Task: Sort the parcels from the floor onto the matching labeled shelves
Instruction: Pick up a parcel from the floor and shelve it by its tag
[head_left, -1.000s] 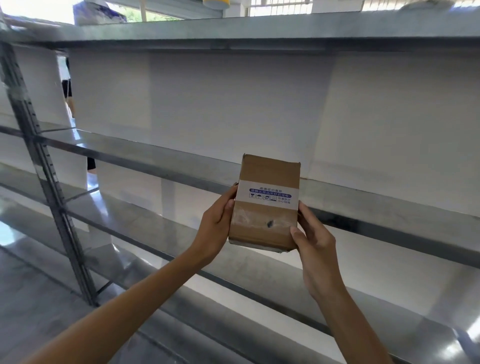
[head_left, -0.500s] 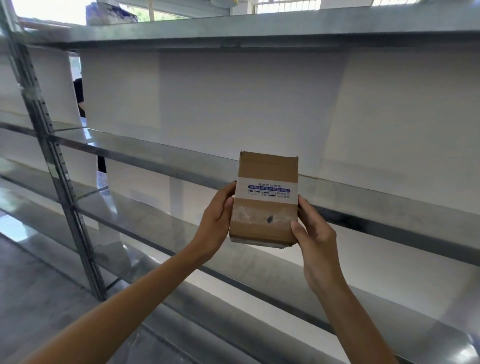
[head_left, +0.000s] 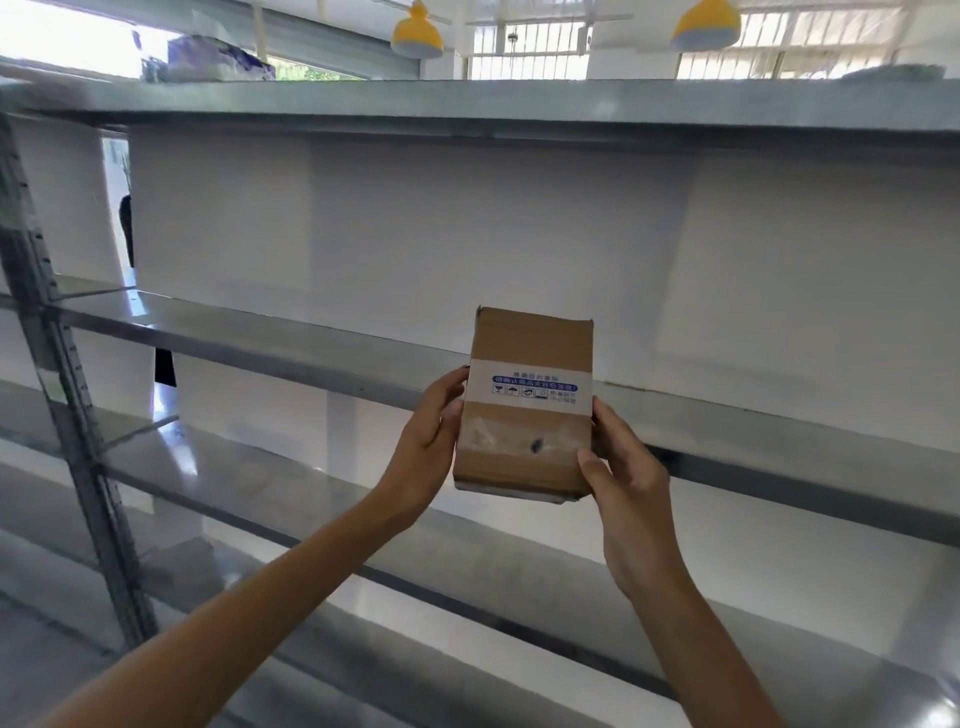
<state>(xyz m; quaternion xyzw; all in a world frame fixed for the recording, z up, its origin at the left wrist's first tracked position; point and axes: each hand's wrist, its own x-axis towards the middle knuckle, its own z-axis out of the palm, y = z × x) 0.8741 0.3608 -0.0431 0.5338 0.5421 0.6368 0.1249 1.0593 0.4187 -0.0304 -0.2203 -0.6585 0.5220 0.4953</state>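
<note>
You hold one parcel (head_left: 527, 415) up in both hands, in the air in front of the front edge of the middle shelf (head_left: 291, 343), not resting on it. Left hand (head_left: 423, 452) grips its left side, right hand (head_left: 631, 488) its lower right corner. Fingers (head_left: 595, 470) of both are curled round the box edges, thumbs on the front face. White label strip (head_left: 535, 387) faces you, print too small to read.

No shelf labels show, so can't tell which shelf matches.

Progress, judged: this parcel is picked up, not yet placed. Looks like a label check before choosing a level.

Wrapped bundle (head_left: 218, 60) sits at the left end of the top shelf (head_left: 519, 101); can't tell if it's an already sorted parcel. Floor pile is out of view, so how many are left is unknown.

Left to do: match, set down, fetch more.
</note>
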